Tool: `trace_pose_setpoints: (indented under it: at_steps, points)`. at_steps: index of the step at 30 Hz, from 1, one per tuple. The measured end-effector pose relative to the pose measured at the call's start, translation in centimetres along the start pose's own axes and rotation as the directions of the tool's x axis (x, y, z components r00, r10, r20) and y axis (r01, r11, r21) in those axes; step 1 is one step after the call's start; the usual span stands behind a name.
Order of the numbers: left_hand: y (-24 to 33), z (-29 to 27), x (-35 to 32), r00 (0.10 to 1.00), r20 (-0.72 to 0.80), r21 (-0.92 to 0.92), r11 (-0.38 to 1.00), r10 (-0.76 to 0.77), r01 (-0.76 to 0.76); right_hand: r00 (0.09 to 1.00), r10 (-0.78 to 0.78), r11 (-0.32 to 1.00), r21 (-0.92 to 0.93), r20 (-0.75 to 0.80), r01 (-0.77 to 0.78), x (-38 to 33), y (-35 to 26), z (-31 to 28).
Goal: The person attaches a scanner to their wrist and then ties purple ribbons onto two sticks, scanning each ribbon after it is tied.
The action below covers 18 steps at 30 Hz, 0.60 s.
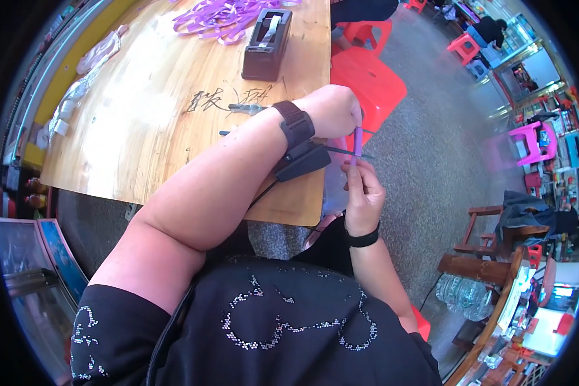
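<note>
Purple strip (pixel 357 143) pinched between left hand (pixel 333 109) and right hand (pixel 365 193), both grips closed.

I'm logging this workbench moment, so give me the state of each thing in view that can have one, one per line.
left hand: closed on the top of the purple strip
right hand: fingers pinching the purple strip lower down
purple strip: held upright between both hands, off the table's edge
thin dark rod: crossing the strip, roughly level
tape dispenser: standing on the wooden table, untouched
purple ribbons: heaped loose at the table's far end
</note>
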<state>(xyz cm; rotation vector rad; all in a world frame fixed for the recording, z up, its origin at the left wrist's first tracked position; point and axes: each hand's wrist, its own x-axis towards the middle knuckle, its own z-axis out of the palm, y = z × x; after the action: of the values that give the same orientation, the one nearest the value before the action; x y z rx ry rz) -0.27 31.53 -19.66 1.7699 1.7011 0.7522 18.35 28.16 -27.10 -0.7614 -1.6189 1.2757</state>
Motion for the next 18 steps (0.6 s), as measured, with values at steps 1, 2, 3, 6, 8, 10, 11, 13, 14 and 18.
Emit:
trace_pose_setpoints:
  at_steps: [1, 2, 3, 6, 8, 10, 11, 13, 14, 18]
  points:
    - [-0.1, 0.0, -0.1, 1.000, -0.002, 0.000, 1.000, -0.001, 0.001, 1.000, -0.001, 1.000, 0.000, 0.002, 0.001, -0.1, -0.1, 0.1]
    - [0.0, 0.0, -0.1, 1.000, -0.009, -0.020, 1.000, 0.007, -0.007, 1.000, -0.002, 0.999, -0.042, -0.015, 0.001, -0.3, -0.2, 0.0]
    - [0.2, 0.0, -0.2, 1.000, -0.014, -0.040, 0.999, 0.015, -0.015, 0.999, -0.004, 0.997, -0.083, -0.034, 0.001, -0.3, -0.3, -0.1]
    - [0.7, -0.4, -0.5, 0.998, -0.027, 0.037, 0.998, 0.054, -0.053, 0.994, -0.070, 0.982, -0.181, -0.087, 0.053, -0.4, -1.0, 0.3]
    - [0.6, -0.6, -0.5, 0.997, -0.015, 0.046, 0.997, 0.069, -0.069, 0.993, -0.058, 0.990, -0.132, -0.104, 0.044, -0.2, -0.7, 0.3]
    - [0.3, -0.5, -0.3, 0.995, -0.041, 0.072, 0.993, 0.092, -0.089, 0.990, -0.073, 0.994, -0.093, -0.117, 0.063, 0.1, -0.6, 0.1]
    - [0.5, -0.4, -0.2, 0.994, -0.021, 0.079, 0.991, 0.107, -0.105, 0.987, -0.074, 0.994, -0.093, -0.143, 0.061, 0.2, -0.4, -0.1]
    - [1.1, -0.3, -0.2, 1.000, -0.012, 0.008, 1.000, 0.016, -0.016, 0.982, 0.158, 0.986, -0.040, -0.102, -0.163, 0.3, 0.4, -0.7]
    - [1.1, -0.4, -0.3, 0.999, -0.023, 0.037, 0.998, 0.045, -0.044, 0.983, 0.141, 0.990, 0.009, -0.120, -0.141, 0.3, 1.1, -0.6]
    - [0.8, -0.1, -0.2, 0.986, -0.008, 0.143, 0.976, 0.164, -0.161, 0.976, 0.000, 0.999, 0.037, -0.218, 0.008, 0.7, 1.3, -0.3]
